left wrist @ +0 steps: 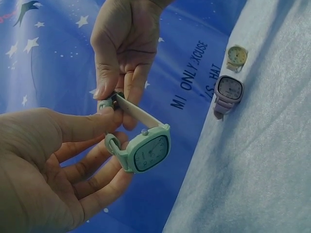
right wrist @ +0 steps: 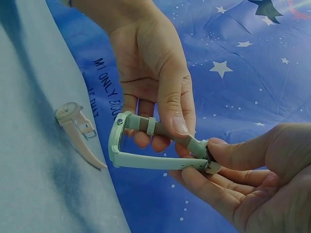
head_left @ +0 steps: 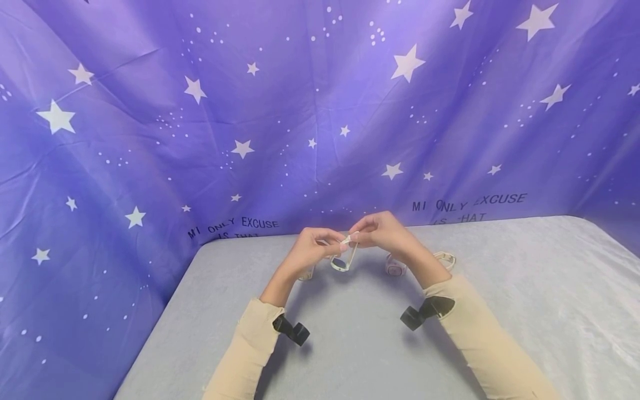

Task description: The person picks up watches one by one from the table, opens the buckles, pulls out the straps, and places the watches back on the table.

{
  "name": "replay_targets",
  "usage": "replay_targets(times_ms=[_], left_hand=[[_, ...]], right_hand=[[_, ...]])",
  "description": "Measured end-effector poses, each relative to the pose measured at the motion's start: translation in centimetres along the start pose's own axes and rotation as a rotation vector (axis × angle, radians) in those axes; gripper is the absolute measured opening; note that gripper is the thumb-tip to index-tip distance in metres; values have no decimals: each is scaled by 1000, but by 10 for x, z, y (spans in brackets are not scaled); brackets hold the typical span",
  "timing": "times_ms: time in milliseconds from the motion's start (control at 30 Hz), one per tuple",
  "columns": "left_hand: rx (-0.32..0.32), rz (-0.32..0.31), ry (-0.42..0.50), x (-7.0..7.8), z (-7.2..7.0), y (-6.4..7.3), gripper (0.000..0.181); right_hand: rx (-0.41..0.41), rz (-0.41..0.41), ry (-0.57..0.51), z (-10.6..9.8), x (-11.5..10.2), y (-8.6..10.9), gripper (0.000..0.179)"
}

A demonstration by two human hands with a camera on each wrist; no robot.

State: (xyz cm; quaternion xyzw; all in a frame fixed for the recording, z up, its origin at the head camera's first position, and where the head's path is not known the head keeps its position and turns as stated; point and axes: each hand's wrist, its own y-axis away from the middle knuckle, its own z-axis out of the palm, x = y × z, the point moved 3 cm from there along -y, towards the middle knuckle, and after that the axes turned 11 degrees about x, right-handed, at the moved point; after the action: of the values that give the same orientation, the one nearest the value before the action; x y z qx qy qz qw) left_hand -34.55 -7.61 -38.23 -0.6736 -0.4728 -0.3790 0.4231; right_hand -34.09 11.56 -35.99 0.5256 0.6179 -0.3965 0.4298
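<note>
A pale green wristwatch (head_left: 341, 265) with a rounded square face hangs between my two hands, raised near the table's far edge. My left hand (head_left: 311, 248) pinches one strap end between thumb and fingers. On the other side, my right hand (head_left: 384, 231) pinches the strap around the dark buckle (right wrist: 209, 156). The strap ends meet there, so the watch forms a loop. Its dial (left wrist: 151, 153) faces the left wrist camera, and a strap keeper (right wrist: 151, 126) sits partway along one band. Fingertips partly hide the buckle.
A purple watch (left wrist: 229, 90) and a yellow watch (left wrist: 237, 55) lie on the grey cloth-covered table (head_left: 350, 344) to the right. A pale pink watch (right wrist: 70, 112) lies to the left, partly behind my left hand in the head view. A purple starry curtain (head_left: 310, 111) hangs behind.
</note>
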Motion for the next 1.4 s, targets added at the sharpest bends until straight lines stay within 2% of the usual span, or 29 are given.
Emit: replay_targets(times_ms=[267,433,833,1400], left_hand=[[-13,12,-23,2,1,1,23],[-9,5,-21,4,2,3,20],[-10,-2,5,1,1,2,21],[-17,-25,43,2,1,3,21]], right_hand=[[-16,-12,24,0,0,1,34],[-6,-29,48,-1,1,0,31],[17,30,2,-1,-2,0,26],[19,37,-24,-1,0,0,25]])
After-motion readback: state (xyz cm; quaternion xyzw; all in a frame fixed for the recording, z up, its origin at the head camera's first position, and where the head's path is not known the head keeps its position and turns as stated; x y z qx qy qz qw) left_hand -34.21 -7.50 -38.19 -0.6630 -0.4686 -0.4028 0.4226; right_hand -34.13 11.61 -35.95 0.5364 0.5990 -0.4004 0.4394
